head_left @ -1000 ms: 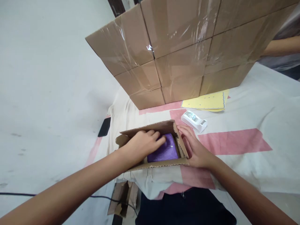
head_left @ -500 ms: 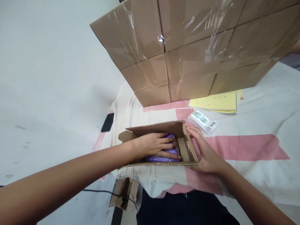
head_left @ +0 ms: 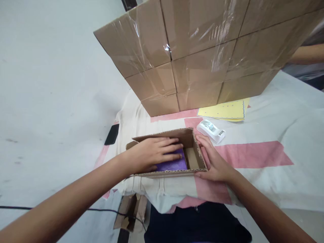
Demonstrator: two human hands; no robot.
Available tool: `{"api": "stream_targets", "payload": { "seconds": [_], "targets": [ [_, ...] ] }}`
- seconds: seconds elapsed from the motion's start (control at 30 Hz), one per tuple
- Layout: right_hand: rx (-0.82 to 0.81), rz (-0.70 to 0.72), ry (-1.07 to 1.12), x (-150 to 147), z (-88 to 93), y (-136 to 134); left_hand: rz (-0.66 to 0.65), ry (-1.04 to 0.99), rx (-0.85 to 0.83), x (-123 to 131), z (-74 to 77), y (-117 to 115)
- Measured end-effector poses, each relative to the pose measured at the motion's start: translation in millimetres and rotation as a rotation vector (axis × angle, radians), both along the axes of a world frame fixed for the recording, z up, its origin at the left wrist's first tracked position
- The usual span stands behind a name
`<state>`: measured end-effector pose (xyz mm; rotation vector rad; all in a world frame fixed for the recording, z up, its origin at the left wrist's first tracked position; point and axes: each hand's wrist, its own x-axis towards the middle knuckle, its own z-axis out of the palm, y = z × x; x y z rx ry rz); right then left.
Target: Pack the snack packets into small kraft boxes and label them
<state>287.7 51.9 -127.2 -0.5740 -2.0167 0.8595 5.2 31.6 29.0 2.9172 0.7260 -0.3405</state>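
An open-topped cardboard box (head_left: 165,173) lies on the cloth in front of me. Inside it is a purple wrapped packet (head_left: 174,164), partly covered by my left hand. My left hand (head_left: 155,152) reaches in over the box's left part, its fingers outstretched and resting on or just above the packet. Around the box's right end, my right hand (head_left: 212,160) has its thumb at the near corner and fingers at the far corner. To the right of the packet, the bottom of the box shows bare.
A tall plastic-wrapped stack of cartons (head_left: 199,71) rises behind. Before it lie yellow papers (head_left: 221,109) and a white tape dispenser (head_left: 211,131). A black phone (head_left: 111,134) is at the left edge. Another person's arm (head_left: 307,54) shows far right. A black cable (head_left: 103,210) hangs below.
My left hand has shifted left and up on the purple packet, uncovering more of it. My right hand stays on the box's end. The other person's arm shows more as the view shifts.
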Motion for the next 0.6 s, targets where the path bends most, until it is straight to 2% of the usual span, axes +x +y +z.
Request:
{"api": "stream_targets", "payload": {
  "seconds": [0.07,0.1,0.13,0.17,0.2,0.23,0.27,0.33,0.4,0.47,0.6],
  "targets": [
    [0.054,0.001,0.021,1.2,-0.5,0.1,0.157,-0.094,0.118,-14.7,11.4,-19.4],
    [0.084,0.002,0.029,1.8,-0.4,0.0,0.271,-0.190,0.210,-23.5,10.4,-31.9],
    [0.114,0.002,0.032,2.3,0.0,-0.3,0.389,-0.318,0.297,-32.2,3.8,-45.4],
    [0.139,0.002,0.026,2.8,0.6,-0.6,0.513,-0.527,0.419,-40.1,-8.2,-58.9],
    [0.157,0.002,0.013,3.2,1.2,-1.0,0.651,-0.807,0.548,-46.5,-25.0,-71.4],
    [0.170,0.003,-0.002,3.5,1.8,-1.4,0.759,-1.059,0.566,-50.5,-45.0,-82.2],
    [0.176,0.003,-0.016,3.8,2.1,-1.7,0.807,-1.264,0.510,-51.7,-66.4,-90.9],
    [0.180,-0.001,-0.029,4.0,2.0,-1.8,0.831,-1.488,0.401,-45.9,-105.6,-101.8],
    [0.175,-0.007,-0.013,3.8,0.8,-1.0,0.792,-1.591,0.252,-32.8,-130.3,-106.0],
    [0.157,-0.007,0.012,2.8,-0.6,0.1,0.787,-1.605,0.139,-19.6,-138.3,-106.4],
    [0.118,-0.010,0.084,-1.6,1.5,0.0,0.937,-1.585,0.156,-7.5,-129.7,-102.2]
  ]
}}
